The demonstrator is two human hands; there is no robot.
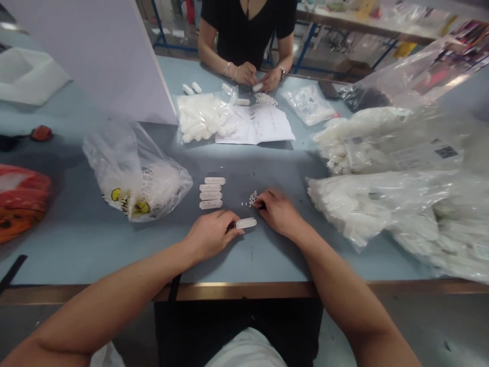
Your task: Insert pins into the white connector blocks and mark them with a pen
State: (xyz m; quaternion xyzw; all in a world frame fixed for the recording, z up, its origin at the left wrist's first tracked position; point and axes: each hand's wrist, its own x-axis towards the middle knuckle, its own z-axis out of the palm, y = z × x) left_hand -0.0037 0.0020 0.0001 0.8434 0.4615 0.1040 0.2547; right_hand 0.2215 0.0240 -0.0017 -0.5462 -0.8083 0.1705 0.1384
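Between the thumb and fingers of my left hand [214,232] is a white plastic piece [246,223], held by its left end just above the table. My right hand [275,208] has its fingertips at a small pile of tiny white parts [252,198]; the fingers are bent together, and what they pinch, if anything, is too small to make out. Several similar white pieces [211,195] lie in a column on the table, beyond my left hand.
A clear bag [164,188] of small parts stands at the left. Large bags of white pieces [355,204] fill the right side. Across the table [153,260], a person's hands [246,74] work behind a bag of white pieces [200,117] and a paper sheet [267,125].
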